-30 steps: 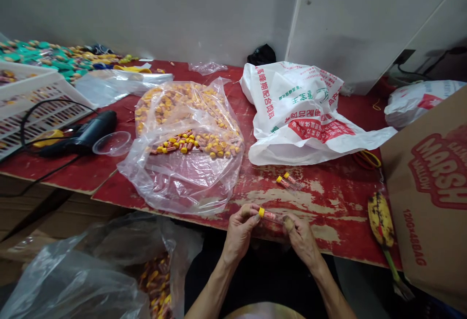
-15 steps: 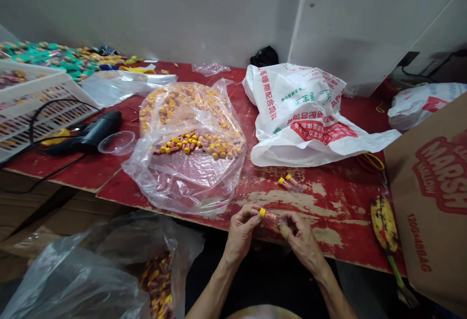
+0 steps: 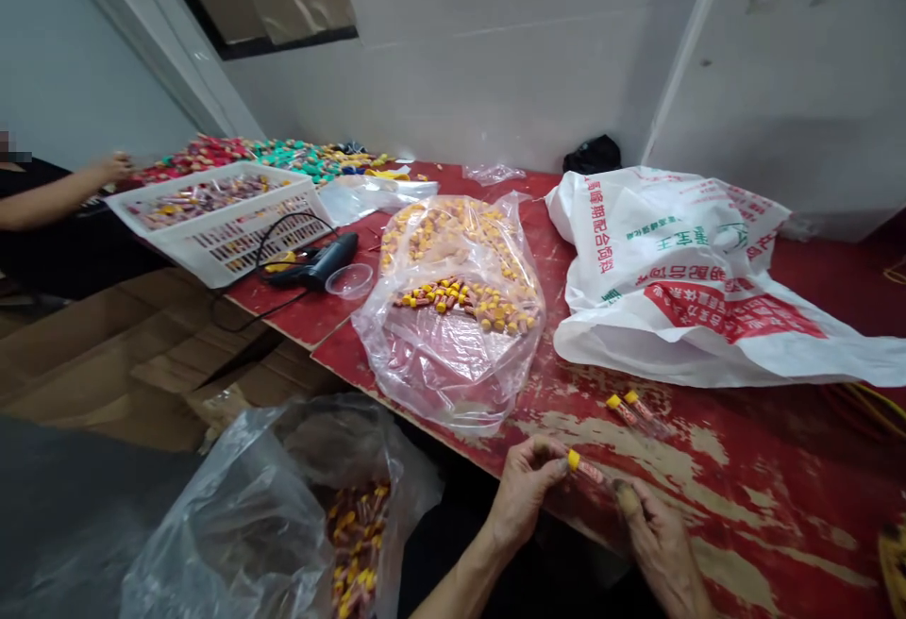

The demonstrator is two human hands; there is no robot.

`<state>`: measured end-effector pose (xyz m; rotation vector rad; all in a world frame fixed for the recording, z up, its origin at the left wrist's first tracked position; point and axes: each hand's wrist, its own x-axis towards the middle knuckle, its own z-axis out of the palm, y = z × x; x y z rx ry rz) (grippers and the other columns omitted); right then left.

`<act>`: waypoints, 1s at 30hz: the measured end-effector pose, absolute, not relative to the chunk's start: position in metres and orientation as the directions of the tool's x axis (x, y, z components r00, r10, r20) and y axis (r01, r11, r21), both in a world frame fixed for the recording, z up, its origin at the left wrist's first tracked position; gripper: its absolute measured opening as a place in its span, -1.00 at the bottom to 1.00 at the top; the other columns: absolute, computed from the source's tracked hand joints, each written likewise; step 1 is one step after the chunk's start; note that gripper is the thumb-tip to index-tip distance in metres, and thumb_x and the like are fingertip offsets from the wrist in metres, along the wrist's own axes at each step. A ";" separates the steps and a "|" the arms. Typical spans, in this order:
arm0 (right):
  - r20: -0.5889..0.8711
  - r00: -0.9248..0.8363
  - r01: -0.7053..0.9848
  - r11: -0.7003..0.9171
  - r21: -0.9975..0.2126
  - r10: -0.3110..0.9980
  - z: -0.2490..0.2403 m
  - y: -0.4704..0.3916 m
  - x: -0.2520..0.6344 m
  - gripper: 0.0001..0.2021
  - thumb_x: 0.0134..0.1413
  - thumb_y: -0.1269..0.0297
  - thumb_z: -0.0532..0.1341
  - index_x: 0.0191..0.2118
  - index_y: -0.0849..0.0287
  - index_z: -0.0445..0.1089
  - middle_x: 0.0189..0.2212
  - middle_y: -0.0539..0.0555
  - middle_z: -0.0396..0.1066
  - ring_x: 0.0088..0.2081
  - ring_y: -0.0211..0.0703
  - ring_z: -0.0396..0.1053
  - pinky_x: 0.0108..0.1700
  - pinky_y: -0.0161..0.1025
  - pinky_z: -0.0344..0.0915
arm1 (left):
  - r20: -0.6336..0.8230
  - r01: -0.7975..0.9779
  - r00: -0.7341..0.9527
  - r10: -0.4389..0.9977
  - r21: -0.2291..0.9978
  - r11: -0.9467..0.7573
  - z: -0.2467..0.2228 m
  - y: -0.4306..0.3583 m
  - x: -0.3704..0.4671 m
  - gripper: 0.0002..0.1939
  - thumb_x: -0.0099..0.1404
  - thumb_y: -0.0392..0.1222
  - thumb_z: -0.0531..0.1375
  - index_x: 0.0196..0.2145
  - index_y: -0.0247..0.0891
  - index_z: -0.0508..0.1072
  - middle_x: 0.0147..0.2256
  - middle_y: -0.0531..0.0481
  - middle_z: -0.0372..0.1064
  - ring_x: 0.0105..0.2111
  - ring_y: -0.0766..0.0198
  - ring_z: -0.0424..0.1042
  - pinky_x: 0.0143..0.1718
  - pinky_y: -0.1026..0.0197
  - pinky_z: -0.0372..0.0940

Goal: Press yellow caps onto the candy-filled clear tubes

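Low in the picture, at the table's near edge, a small clear tube with a yellow cap (image 3: 586,469) and reddish contents is held between my hands. My left hand (image 3: 525,496) is closed on its cap end with thumb and fingers. The fingers of my right hand (image 3: 657,539) pinch the clear far end, which looks like thin film. Just beyond lie two similar yellow-capped tubes (image 3: 626,409) on the red table. A clear plastic bag (image 3: 453,374) filled with many more such tubes lies open, left of them.
A white printed sack (image 3: 637,251) lies to the right. Leftward are a black heat gun (image 3: 322,265) with its cord, a clear round lid (image 3: 349,281) and a white crate (image 3: 212,251). Below the edge hangs another bag (image 3: 233,506) of tubes. A co-worker's arm (image 3: 57,199) shows far left.
The view has swung left, bringing the co-worker and more of the crate into sight. Both hands still hold the tube, appearing farther right in the picture.
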<state>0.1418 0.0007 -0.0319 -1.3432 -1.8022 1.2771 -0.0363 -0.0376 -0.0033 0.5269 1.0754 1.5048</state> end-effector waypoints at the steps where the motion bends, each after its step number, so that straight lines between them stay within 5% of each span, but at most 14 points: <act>1: -0.097 -0.324 0.434 0.056 -0.899 0.941 -0.033 0.004 0.143 -0.47 0.12 -0.23 0.00 -0.28 0.15 0.43 -0.45 0.09 0.45 -0.36 0.04 0.42 -0.39 -0.22 0.34 | -0.223 -0.470 -0.273 0.936 0.880 0.072 -0.001 -0.038 -0.040 -0.83 0.02 -0.16 0.34 -0.42 -0.28 0.52 -0.51 0.03 0.37 -0.55 0.35 0.30 -0.45 0.30 0.23; 6: 0.019 -0.125 0.656 0.097 -0.748 0.992 -0.033 0.024 0.144 -0.39 0.07 -0.29 -0.09 -0.20 0.12 0.43 -0.39 0.13 0.48 -0.38 0.12 0.43 -0.39 -0.10 0.33 | 0.071 0.028 -0.643 0.762 0.997 -0.069 0.016 -0.029 -0.090 -0.79 0.14 -0.10 0.21 -0.30 -0.26 0.48 -0.36 -0.04 0.43 -0.36 0.22 0.39 -0.32 0.24 0.29; 10: 0.333 -0.107 0.833 0.268 -0.484 0.937 -0.040 0.030 0.138 -0.39 0.21 -0.15 -0.20 -0.08 0.20 0.37 -0.19 0.22 0.45 -0.27 0.13 0.42 -0.41 -0.08 0.32 | 0.210 0.295 -0.802 0.559 0.953 0.065 0.023 0.002 -0.159 -0.75 0.18 -0.06 0.13 -0.27 -0.26 0.42 -0.42 -0.01 0.39 -0.44 0.23 0.37 -0.43 0.23 0.29; 16: 0.542 -0.231 0.872 0.419 -0.252 0.808 -0.059 0.021 0.134 -0.64 0.26 0.25 -0.06 0.07 0.15 0.32 -0.03 0.24 0.34 -0.22 0.03 0.41 -0.49 -0.19 0.27 | 0.301 0.453 -0.858 0.417 0.825 0.337 0.013 0.070 -0.245 -0.97 0.08 -0.29 0.16 -0.44 -0.26 0.38 -0.35 -0.10 0.36 -0.27 0.08 0.39 -0.17 0.08 0.27; 22: 0.566 -0.256 0.921 0.376 -0.105 0.784 -0.055 0.020 0.123 -0.67 0.28 0.30 -0.06 0.04 0.24 0.30 -0.04 0.23 0.34 -0.43 -0.08 0.40 -0.50 -0.19 0.31 | 0.312 0.545 -0.815 0.488 0.700 0.462 0.008 0.105 -0.270 -0.94 0.11 -0.35 0.15 -0.47 -0.26 0.31 -0.25 -0.23 0.31 -0.15 -0.09 0.34 -0.16 0.01 0.24; 30: 0.525 -0.189 0.934 0.317 -0.167 0.830 -0.052 0.024 0.114 -0.66 0.27 0.29 -0.09 0.05 0.22 0.26 -0.02 0.22 0.32 -0.37 -0.12 0.43 -0.38 -0.23 0.35 | 0.359 0.571 -0.791 0.495 0.724 0.387 0.012 0.106 -0.282 -0.81 0.09 -0.31 0.19 -0.53 -0.22 0.20 -0.51 0.08 0.09 -0.29 -0.02 0.31 -0.16 -0.09 0.21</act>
